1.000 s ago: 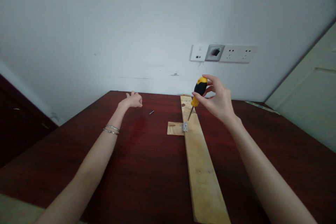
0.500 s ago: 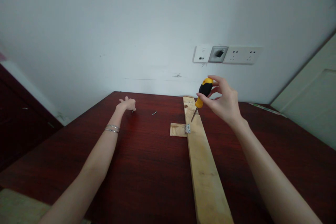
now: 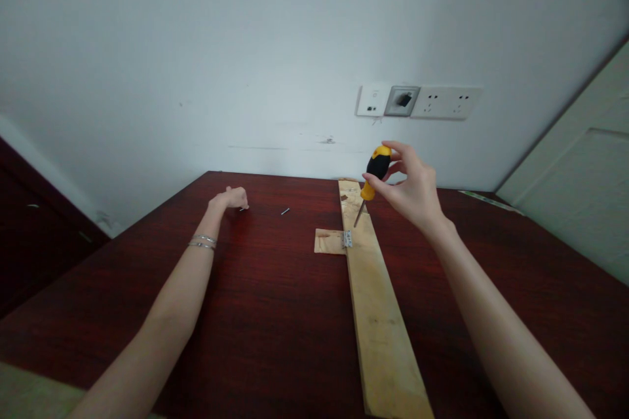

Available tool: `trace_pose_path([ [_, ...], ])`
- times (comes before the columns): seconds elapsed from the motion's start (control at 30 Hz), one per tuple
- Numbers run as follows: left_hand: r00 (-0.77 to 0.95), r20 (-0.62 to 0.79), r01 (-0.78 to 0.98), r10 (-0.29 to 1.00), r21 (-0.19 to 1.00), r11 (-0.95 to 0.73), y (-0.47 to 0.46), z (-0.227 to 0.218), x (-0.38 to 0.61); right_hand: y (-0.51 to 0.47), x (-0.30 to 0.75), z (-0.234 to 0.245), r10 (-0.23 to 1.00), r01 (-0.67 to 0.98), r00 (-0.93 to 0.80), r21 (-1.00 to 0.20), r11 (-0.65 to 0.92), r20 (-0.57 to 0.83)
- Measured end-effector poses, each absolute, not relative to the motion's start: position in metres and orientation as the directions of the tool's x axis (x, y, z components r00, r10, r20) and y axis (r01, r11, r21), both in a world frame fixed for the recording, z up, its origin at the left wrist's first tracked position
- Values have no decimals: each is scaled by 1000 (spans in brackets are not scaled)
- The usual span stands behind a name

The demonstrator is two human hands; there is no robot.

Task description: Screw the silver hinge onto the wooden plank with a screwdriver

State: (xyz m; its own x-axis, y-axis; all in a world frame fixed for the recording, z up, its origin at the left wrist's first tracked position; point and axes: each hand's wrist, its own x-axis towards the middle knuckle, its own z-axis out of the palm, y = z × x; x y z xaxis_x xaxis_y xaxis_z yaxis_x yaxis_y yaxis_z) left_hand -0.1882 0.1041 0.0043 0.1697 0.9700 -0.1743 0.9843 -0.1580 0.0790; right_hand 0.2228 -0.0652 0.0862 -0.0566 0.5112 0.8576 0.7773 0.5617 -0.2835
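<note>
— "Since one second ago, the bare left hand [image 3: 236, 198] has shifted leftward, away from the thin silver metal screw [image 3: 285, 211] on the glossy dark-red tabletop [image 3: 275, 301]. State its condition."

— "Fingers curled downward. One short silver metal sliver [image 3: 244, 209] shows at the fingertips; whether it is gripped, I cannot tell. The bent wrist probably serves to bring the fingertips down to the surface."

— "Continue rightward."

— "One screw, lying apart from the hand. Then one small pale rectangular wooden piece [image 3: 327, 241] beside the left edge of one long pale wooden board [image 3: 381, 314], presumably so that the single silver metal hinge [image 3: 347, 239] can span both."

— "And the tool?"

— "One yellow-and-black screwdriver [image 3: 378, 163], tilted tip-down near the hinge. One bare right hand [image 3: 413, 190] pinches its handle between thumb and fingers, likely to steady the shaft. Whether the tip touches the board is unclear."
</note>
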Motion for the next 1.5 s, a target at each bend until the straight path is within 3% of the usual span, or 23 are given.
trace_pose_path([
  [0.2, 159, -233, 987, 959, 74, -146, 105, 11, -185, -64, 219, 83, 533, 765, -51, -310, 564, 844],
  [0.3, 172, -168, 985, 971, 61, -164, 103, 21, -169, -62, 217, 80, 533, 765, -33, -322, 558, 845],
  [0.37, 271, -103, 962, 957, 69, -264, 97, 29, -148, -60, 216, 78, 537, 756, -34, -330, 565, 843],
  [0.43, 445, -51, 893, 894, 106, -438, 86, 35, -117, -58, 215, 75, 544, 742, -46, -336, 580, 838],
  [0.53, 717, -33, 682, 697, 238, -691, 61, 36, -66, -56, 215, 73, 560, 737, -50, -348, 580, 827],
  [0.67, 847, -14, 504, 531, 338, -795, 29, 19, -14, -56, 214, 73, 562, 736, -51, -349, 580, 825],
  [0.8, 878, -48, 467, 477, 309, -829, 12, 0, 9, -56, 214, 73, 556, 730, -61, -343, 592, 829],
  [1.17, 845, -157, 533, 511, 184, -826, 13, -11, 9, -53, 214, 69, 574, 732, -83, -341, 590, 815],
  [1.5, 842, -197, 536, 502, 207, -818, 11, -12, 8, -51, 216, 67, 587, 740, -78, -348, 575, 806],
])
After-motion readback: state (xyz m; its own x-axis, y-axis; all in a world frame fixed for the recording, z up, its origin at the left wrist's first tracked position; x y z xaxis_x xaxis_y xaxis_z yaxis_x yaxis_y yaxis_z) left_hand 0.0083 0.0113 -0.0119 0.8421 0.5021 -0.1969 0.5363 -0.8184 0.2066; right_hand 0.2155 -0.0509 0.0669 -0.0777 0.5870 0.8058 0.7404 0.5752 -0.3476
